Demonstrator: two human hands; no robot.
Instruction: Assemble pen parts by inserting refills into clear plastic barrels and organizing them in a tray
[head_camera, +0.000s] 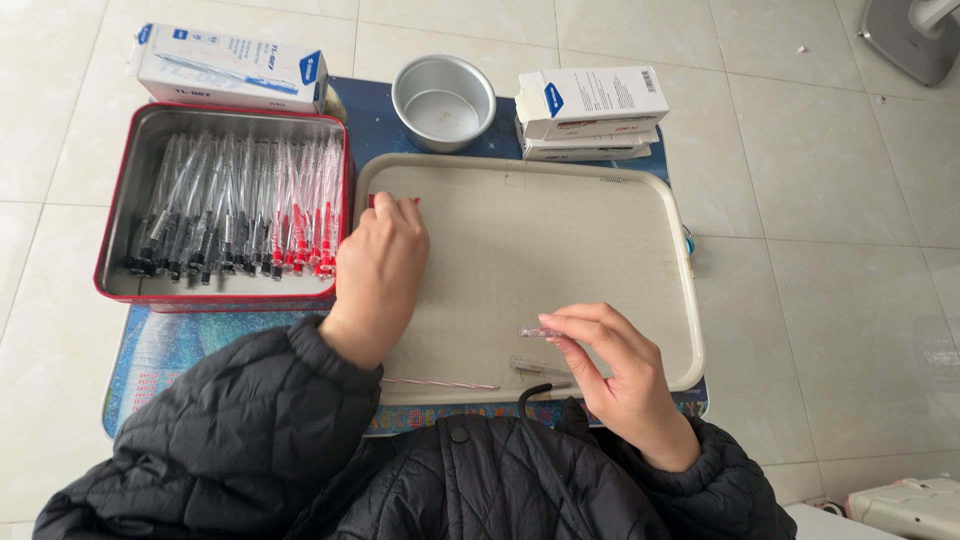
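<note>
Our right hand (612, 372) pinches a short clear plastic pen barrel (538, 332) between thumb and fingertips, just above the near right part of the beige plastic tray (560, 240). Our left hand (380, 272) is curled at the tray's far left edge, its fingers closed on a small red pen piece (372, 200), beside the red-walled metal tin (112, 240) packed with black and red pen parts (240, 215).

We judge this a pen-assembly step; joining the pieces would call for bringing both hands together over the tray. A thin red refill (440, 383) and another clear barrel (540, 366) lie along the near rim. The tray's middle gives open room. A round metal bowl (443, 100) and white cardboard boxes (592, 112) crowd its far edge.
</note>
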